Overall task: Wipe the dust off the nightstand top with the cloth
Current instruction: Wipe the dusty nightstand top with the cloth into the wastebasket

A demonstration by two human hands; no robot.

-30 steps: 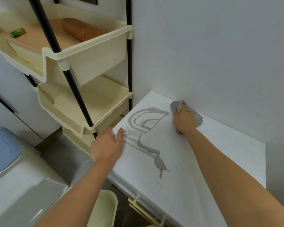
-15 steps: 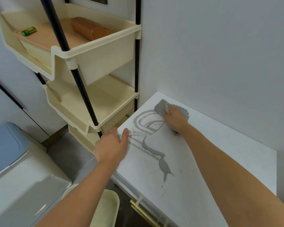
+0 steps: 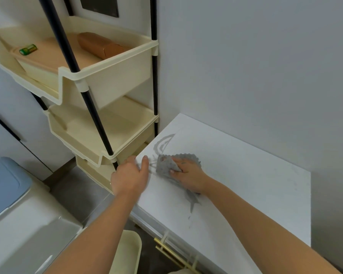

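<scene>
I see the right hand (image 3: 188,175) pressing the grey cloth (image 3: 166,167) flat on the nightstand top (image 3: 246,175), fingers spread over it; the left hand (image 3: 130,177) curls over the near-left edge. The cloth looks soft and light, best held under a flat palm. Beside it, the top cream rack tray (image 3: 115,76) holds a brown case (image 3: 99,45) and a green battery (image 3: 28,50).
</scene>
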